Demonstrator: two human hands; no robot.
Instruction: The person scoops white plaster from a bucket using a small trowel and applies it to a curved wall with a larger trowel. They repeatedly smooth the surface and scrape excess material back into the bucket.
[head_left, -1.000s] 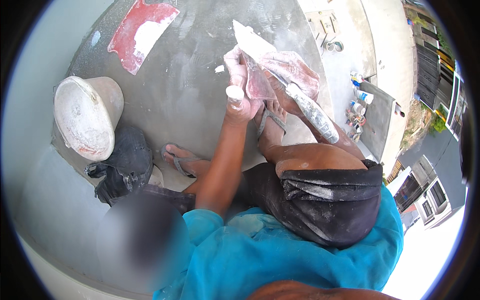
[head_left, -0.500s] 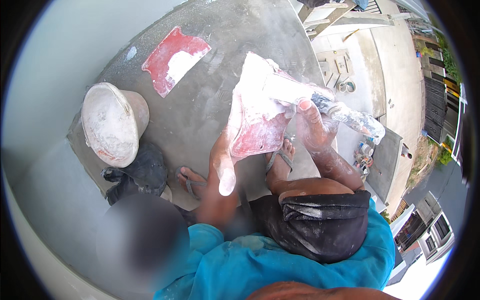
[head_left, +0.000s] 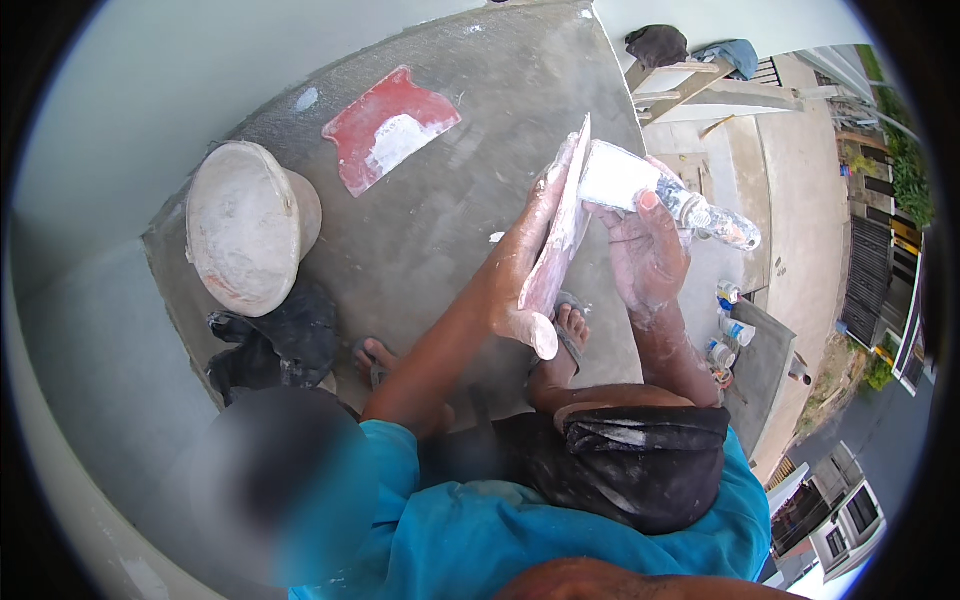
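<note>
My left hand (head_left: 525, 255) grips a red plastic spreader plate (head_left: 568, 225) coated with white putty, its fingers behind the plate and the thumb out at the near end. The plate is tipped nearly edge-on. In my right hand (head_left: 650, 260) is a putty knife (head_left: 725, 226), its handle smeared with paint and its broad blade covered in white putty. The blade lies close beside the plate's upper part; whether they touch I cannot tell. White residue coats both hands.
On the grey concrete floor (head_left: 430, 240) lies another red plate (head_left: 375, 105) with white putty. A putty-crusted bucket (head_left: 240, 230) stands left, beside a crumpled black bag (head_left: 270, 345). The slab's edge runs along the right, with paint containers (head_left: 735, 330) beyond it. A wooden frame (head_left: 680, 90) stands at the far right.
The plate in my left hand has turned from facing up to nearly edge-on. The putty knife has come off its face to its right side, with the blade now plainly visible.
</note>
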